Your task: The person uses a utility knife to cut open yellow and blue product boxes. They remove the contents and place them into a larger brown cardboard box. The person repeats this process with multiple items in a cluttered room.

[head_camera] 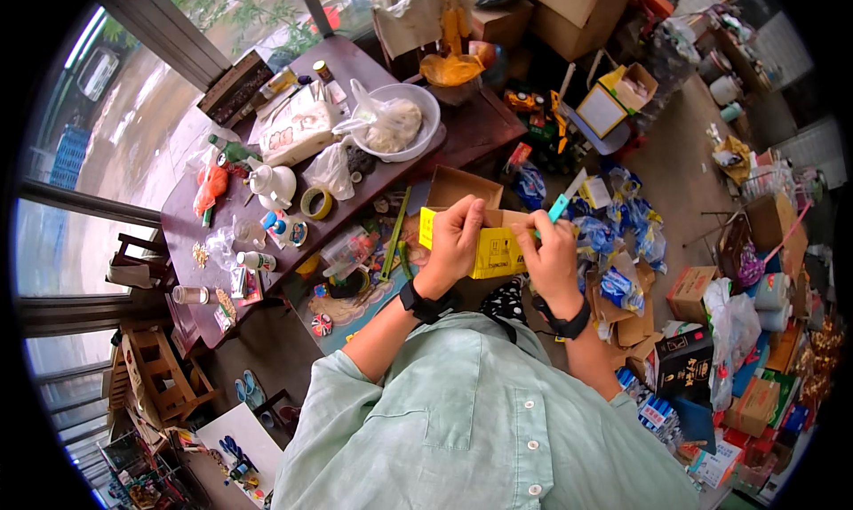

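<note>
A small yellow cardboard box [498, 253] with printed marks is held out before my body. Its brown flap [464, 189] stands raised on the far side. My left hand [455, 243] grips the box's left end, thumb on top. My right hand [554, 260] is at the box's right end and has a teal utility knife [558, 207] between its fingers, with the blade end pointing up and away. Whether the right fingers also grip the box cannot be made out.
On my left is a dark red table [300, 270] with a white basin [426, 120], a roll of tape [315, 202] and bottles. Blue plastic wrappers [620, 210] and torn cardboard [630, 327] litter the floor at right. A black box [684, 360] lies nearby.
</note>
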{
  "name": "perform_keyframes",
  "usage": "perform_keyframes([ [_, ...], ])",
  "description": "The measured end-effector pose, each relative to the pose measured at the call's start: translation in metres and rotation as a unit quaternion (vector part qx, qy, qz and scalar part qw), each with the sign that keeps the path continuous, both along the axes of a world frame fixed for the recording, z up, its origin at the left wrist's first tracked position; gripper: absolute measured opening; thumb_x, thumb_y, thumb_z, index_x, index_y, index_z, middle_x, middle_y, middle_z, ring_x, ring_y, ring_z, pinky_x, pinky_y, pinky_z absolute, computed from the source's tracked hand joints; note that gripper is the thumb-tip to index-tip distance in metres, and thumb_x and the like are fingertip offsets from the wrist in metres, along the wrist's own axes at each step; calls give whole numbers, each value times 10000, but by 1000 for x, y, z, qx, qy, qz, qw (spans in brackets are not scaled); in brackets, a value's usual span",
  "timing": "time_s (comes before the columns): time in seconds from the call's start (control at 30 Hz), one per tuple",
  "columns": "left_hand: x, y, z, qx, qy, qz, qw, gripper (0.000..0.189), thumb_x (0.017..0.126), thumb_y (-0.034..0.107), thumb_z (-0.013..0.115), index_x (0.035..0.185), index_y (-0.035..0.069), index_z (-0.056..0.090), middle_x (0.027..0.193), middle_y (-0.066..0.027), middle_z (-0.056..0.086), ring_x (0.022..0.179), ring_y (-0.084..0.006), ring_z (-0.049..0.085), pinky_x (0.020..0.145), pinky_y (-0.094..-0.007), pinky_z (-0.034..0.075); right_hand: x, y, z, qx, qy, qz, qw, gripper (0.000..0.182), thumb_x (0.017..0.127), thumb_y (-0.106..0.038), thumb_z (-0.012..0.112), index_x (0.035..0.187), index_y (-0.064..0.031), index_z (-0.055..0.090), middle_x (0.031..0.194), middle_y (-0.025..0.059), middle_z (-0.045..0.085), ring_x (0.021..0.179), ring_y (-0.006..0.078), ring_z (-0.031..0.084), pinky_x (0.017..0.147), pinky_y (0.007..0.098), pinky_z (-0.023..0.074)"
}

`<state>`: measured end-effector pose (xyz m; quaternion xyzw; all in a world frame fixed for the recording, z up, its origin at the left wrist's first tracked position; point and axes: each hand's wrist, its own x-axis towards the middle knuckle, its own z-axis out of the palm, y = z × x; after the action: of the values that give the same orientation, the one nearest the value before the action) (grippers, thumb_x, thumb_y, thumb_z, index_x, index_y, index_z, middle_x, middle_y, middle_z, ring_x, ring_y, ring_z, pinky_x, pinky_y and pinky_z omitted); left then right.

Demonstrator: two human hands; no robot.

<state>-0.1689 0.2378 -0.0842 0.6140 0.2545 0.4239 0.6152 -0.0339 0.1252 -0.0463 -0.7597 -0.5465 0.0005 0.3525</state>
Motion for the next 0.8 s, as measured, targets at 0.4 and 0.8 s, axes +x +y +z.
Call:
perform_keyframes([
  [0.4,18,3,-19,-62,-22,53,996,358,1044,176,598,749,3,492,649,35,384,645,-50,335,527,-286,297,-10,33,6,24,-127,45,991,413,881,-388,743,717,-70,537,668,148,583,679,356,578,670,452,413],
  [0.8,20,11,-65,-207,-69,-51,974,491,1070,300,570,635,92,478,632,95,429,587,-13,347,507,-250,274,-9,35,-10,115,-141,110,977,419,855,-247,783,599,-120,477,538,68,497,510,283,520,543,404,393],
])
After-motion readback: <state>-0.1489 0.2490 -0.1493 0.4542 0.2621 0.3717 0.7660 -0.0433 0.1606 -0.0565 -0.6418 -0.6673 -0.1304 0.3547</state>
